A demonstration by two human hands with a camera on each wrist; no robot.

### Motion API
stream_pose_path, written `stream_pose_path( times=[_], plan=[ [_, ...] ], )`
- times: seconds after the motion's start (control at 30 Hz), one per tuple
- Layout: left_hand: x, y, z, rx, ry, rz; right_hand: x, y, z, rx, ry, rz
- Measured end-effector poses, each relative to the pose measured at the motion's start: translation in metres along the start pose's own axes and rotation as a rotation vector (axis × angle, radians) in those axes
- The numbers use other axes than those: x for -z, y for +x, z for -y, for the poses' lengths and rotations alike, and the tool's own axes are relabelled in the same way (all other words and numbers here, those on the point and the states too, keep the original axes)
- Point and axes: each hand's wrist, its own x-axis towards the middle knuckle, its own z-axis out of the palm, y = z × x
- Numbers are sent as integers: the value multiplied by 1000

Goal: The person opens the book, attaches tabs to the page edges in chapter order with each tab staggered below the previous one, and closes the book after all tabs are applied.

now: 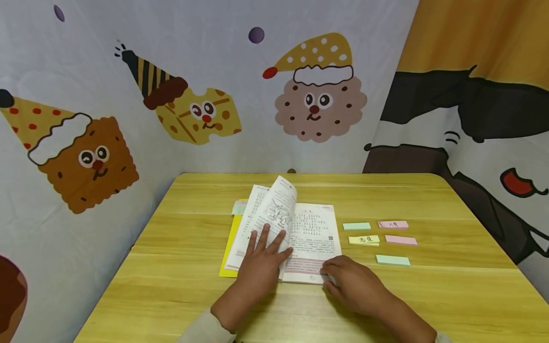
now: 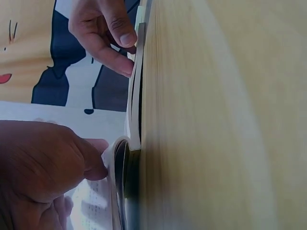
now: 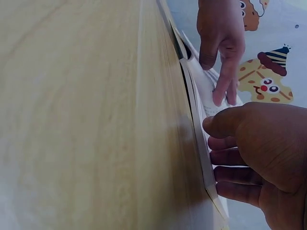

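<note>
An open book (image 1: 313, 238) with printed pages lies on the table. My left hand (image 1: 261, 262) rests spread on its left pages, fingers straight, pressing them down near the spine. One left-hand leaf (image 1: 283, 195), with a line drawing, bows upward above that hand. At the lower right corner of the right page is my right hand (image 1: 353, 283). In the right wrist view the right thumb (image 3: 223, 123) and fingertips touch the page edge, loosely bent. The left wrist view shows a gap between right thumb and forefinger. A yellow cover (image 1: 229, 252) shows beneath the book's left side.
Right of the book lie several small sticky-note pads: green (image 1: 357, 226), pink (image 1: 401, 240), and a yellow one (image 1: 363, 240) with handwriting. A pale green and pink tab (image 1: 239, 207) sticks out at the book's upper left. Behind the wooden table (image 1: 171, 228) hangs a cartoon-printed cloth (image 1: 206, 28).
</note>
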Motion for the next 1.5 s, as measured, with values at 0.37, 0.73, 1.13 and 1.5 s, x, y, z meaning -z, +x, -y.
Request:
stream_pose_path(
  times=[0.37, 0.73, 1.13, 1.5],
  plan=[
    [3, -2, 1, 32, -35, 79, 0, 3, 1, 0, -8, 6],
    [7, -4, -2, 102, -130, 171, 0, 4, 1, -11, -2, 28],
    [4, -6, 3, 137, -251, 199, 7, 7, -9, -36, 108, 60],
    [3, -4, 4, 132, -253, 197, 40, 4, -77, -175, 38, -124]
  ],
)
